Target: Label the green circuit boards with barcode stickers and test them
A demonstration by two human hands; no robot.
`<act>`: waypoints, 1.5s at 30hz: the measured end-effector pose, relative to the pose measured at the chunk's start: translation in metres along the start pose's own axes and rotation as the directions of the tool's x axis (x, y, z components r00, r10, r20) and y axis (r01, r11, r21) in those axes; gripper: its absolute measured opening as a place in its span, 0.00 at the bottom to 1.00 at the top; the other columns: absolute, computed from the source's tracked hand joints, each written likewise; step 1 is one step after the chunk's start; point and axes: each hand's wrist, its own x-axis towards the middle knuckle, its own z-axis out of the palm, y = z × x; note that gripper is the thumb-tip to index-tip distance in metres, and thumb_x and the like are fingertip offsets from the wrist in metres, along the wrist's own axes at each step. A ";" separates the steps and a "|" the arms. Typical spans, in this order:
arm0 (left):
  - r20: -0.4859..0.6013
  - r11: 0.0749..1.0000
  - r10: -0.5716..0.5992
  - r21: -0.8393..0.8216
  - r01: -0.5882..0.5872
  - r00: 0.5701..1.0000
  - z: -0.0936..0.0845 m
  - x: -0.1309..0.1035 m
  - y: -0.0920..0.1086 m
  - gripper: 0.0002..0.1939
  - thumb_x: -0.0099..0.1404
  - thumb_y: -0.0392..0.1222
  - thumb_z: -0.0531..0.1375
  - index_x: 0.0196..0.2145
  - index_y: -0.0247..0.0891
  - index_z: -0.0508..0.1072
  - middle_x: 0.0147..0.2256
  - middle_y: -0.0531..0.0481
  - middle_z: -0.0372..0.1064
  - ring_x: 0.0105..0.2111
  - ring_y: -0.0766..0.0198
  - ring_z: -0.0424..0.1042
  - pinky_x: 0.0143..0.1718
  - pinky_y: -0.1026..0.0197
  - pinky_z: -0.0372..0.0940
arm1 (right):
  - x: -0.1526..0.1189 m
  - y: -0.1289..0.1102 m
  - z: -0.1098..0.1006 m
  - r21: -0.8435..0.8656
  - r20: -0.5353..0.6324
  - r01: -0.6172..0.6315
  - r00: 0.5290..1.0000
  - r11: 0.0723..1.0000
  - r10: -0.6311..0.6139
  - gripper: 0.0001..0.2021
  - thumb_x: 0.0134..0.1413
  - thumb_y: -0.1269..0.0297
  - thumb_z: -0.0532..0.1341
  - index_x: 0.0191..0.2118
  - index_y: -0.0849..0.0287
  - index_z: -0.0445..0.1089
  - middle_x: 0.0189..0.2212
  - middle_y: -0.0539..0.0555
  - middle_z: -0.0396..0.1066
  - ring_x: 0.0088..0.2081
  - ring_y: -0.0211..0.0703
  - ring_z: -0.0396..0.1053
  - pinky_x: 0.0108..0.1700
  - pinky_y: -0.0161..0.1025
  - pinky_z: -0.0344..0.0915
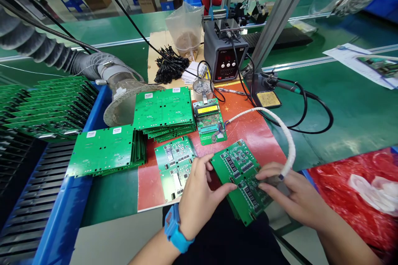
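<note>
A green circuit board (241, 176) with two dark digit displays is tilted over the table's front edge, above my lap. More green board shows beneath it, so it may be part of a small stack. My left hand (202, 188) grips its left edge, thumb on top. In the fingers of my right hand (287, 188) is the end of a white-sleeved cable (290, 145), held against the board's right side; the tip is mostly hidden. The cable runs to a small programmer board (209, 126) with a yellow screen. Another circuit board (174, 165) lies just left of my left hand.
Stacked green boards (163, 109) and a second stack (102, 149) stand at left, by a blue bin (52, 232) of upright boards. A fume hose (120, 76) opens behind them. The soldering station (225, 56), iron holder (267, 91) and black parts (171, 64) stand behind.
</note>
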 end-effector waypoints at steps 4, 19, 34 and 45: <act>0.005 0.986 -0.062 -0.155 0.062 0.998 0.006 -0.003 0.002 0.33 0.53 0.43 0.68 0.52 0.46 0.55 0.33 0.56 0.56 0.28 0.68 0.62 0.30 0.63 0.63 | 0.000 0.002 -0.004 0.035 0.034 -0.002 0.999 0.999 0.001 0.10 0.56 0.71 0.59 0.43 0.51 0.65 0.36 0.51 0.70 0.38 0.38 0.71 0.41 0.33 0.68; -0.553 0.866 -0.409 -0.486 0.118 0.725 -0.067 -0.014 -0.042 0.26 0.57 0.49 0.64 0.53 0.45 0.68 0.32 0.55 0.69 0.33 0.71 0.68 0.36 0.71 0.63 | 0.048 0.005 0.018 0.430 -0.221 -0.209 0.919 0.878 0.326 0.08 0.56 0.62 0.60 0.41 0.53 0.69 0.34 0.51 0.72 0.31 0.36 0.70 0.31 0.32 0.71; -0.669 0.978 -0.206 -0.108 0.181 0.714 -0.060 0.002 -0.076 0.17 0.62 0.51 0.57 0.43 0.38 0.73 0.39 0.46 0.74 0.39 0.58 0.72 0.41 0.58 0.66 | 0.055 0.007 0.025 0.027 -0.256 -0.133 0.957 0.991 0.136 0.06 0.57 0.65 0.57 0.41 0.57 0.68 0.37 0.55 0.73 0.41 0.44 0.71 0.45 0.42 0.68; -0.646 0.985 -0.083 0.063 0.160 0.759 -0.060 0.005 -0.086 0.14 0.64 0.47 0.55 0.43 0.40 0.73 0.40 0.47 0.68 0.44 0.57 0.68 0.49 0.55 0.62 | 0.058 0.006 0.022 -0.063 -0.147 -0.103 0.985 0.993 0.093 0.06 0.59 0.65 0.56 0.41 0.56 0.66 0.38 0.55 0.73 0.41 0.46 0.71 0.42 0.42 0.68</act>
